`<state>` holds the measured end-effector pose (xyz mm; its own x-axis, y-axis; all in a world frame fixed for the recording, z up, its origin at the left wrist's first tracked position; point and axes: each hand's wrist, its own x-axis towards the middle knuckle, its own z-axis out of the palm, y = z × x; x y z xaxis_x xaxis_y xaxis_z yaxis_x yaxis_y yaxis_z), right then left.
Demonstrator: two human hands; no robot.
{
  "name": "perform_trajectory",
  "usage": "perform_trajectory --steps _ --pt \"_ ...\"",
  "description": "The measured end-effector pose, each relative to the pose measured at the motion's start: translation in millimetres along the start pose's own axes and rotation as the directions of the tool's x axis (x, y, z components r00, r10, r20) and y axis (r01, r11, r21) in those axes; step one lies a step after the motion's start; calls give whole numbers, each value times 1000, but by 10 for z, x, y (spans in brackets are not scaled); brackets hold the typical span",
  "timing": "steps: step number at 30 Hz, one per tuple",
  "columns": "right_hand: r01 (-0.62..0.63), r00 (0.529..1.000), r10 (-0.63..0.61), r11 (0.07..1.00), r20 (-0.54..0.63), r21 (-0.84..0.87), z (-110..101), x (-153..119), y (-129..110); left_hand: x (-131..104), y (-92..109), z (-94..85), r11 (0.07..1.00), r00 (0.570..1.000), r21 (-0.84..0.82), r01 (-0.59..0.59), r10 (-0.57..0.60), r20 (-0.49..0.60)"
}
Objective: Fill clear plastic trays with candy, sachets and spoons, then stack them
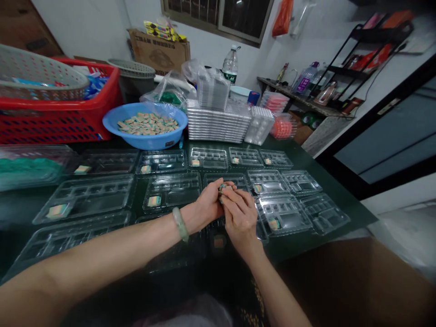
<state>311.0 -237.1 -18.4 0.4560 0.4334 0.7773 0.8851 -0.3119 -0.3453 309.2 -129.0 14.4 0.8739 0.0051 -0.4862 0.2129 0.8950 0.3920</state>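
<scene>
1. Our left hand and right hand meet over the middle tray, together pinching small striped blocks.
2. We count about eleven trays already holding one block; several still lack one.
3. The blue bowl remains well stocked.

We cannot count the small striped pieces pinched between our left hand and right hand; fingers cover most of them. Beneath both wrists the nearest clear trays fade into shadow. Far left of the hands, a green-filled tray is blurred and cut by the edge.
</scene>
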Motion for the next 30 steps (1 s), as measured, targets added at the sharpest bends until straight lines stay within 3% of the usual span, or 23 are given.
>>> perform_trajectory --steps 4,7,12,18,21,24,27,30 --pt "77 997 -78 997 -28 -10 -27 -32 79 27 -56 36 1000 1000 -3 22 -22 0" --pt "66 996 -66 998 -51 -14 -41 -41 107 32 -91 77 1000 1000 -1 15 -15 -6" --pt "-46 995 54 995 -78 94 -75 -20 98 35 -106 105 999 1000 39 2 -1 -22" --pt "-280 959 282 908 38 311 -203 22 85 16 -85 89 994 1000 113 -4 6 -19" --pt "-427 898 432 806 85 409 -307 33 146 -4 -64 35 986 1000 165 9 -7 -12" --pt "-591 779 601 607 180 531 -387 30 239 -55 -44 -15 960 998 279 -10 -10 69" --pt "-645 693 667 405 272 648 -413 12 307 -122 -35 -23 862 978 488 -135 36 206" --pt "-657 640 697 277 324 702 -406 -12 327 -166 -40 3 744 972 633 -215 101 212"
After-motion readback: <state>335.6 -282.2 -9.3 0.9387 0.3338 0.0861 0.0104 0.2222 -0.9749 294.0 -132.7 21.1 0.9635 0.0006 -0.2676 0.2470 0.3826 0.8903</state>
